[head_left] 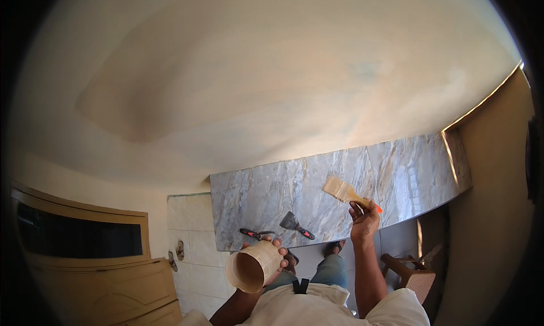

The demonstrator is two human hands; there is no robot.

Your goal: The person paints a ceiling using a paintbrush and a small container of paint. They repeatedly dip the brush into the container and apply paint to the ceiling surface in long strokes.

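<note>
My left hand (279, 254) is wrapped round a beige, paint-smeared cylindrical container (255, 266), tilted so its open mouth shows. What lies deep inside is too dim to make out. In my right hand (365, 217) is a wide paintbrush (344, 190) with pale bristles and a yellowish handle ending in red-orange. It is held over the grey marble-patterned counter (328, 224). Between the two hands a putty knife (297, 225) with a black and red handle lies on the counter. A second black and red-handled tool (256, 233) rests beside the container, partly hidden by it.
A large beige wall (272, 82) rises behind the counter, patched with darker areas. To the right is a stool with a woven seat (416, 282), below the counter's edge. At left stands a wooden door or cabinet (107, 289) with a dark panel, next to white tiles (198, 252).
</note>
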